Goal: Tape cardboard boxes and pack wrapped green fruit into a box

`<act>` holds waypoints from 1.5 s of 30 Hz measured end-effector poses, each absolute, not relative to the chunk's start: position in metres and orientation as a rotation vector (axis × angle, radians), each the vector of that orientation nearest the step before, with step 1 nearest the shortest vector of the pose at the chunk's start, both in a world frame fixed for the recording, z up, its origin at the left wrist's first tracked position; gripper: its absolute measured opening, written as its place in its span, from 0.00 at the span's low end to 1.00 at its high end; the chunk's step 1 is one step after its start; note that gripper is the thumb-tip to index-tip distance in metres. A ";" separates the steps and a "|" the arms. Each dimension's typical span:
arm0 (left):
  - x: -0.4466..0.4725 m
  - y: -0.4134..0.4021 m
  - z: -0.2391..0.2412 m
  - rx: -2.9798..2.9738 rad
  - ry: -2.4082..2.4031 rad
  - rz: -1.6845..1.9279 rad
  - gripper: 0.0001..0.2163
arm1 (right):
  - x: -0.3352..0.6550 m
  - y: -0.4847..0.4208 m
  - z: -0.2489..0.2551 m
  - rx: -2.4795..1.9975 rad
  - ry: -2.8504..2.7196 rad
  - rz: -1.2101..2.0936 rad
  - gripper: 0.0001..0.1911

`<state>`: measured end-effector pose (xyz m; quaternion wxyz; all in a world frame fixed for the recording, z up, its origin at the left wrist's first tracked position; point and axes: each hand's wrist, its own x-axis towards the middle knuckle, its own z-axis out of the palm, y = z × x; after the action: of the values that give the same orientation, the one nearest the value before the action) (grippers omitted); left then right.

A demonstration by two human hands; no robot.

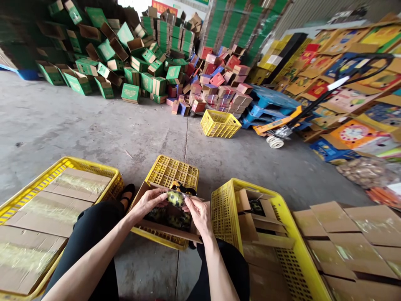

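Note:
Between both hands, above an open cardboard box (146,222), is a clear plastic-wrapped, yellow-green packet with dark markings (176,198). My left hand (153,201) pinches its left end, and my right hand (198,212) grips its right end. Similar dark and green packets (175,220) lie inside the box below; their contents are hard to make out. The box rests on an upturned yellow crate (173,169) between my legs. Something black and orange (183,188) shows just behind the held packet.
At left, a yellow crate (117,173) holds taped cardboard boxes (50,209). Another yellow crate (224,209) at right contains open boxes. More taped boxes (351,238) stand beyond it. Farther off are a yellow basket (221,125), a pallet jack (282,129) and heaped green cartons (130,93).

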<state>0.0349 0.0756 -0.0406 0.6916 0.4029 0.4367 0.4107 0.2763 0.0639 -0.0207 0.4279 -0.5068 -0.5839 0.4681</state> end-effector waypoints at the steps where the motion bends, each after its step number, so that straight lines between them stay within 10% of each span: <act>1: 0.035 0.076 -0.042 0.898 0.973 0.922 0.31 | 0.276 0.064 -0.020 -1.268 -1.453 1.163 0.23; 45: 0.040 0.074 -0.045 0.695 0.852 1.044 0.24 | 0.271 0.060 -0.013 -1.209 -1.192 1.455 0.30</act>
<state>0.0395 0.0743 -0.0447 0.7261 0.3152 0.3862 0.4735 0.2714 0.0598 -0.0133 0.4377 -0.4861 -0.4793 0.5851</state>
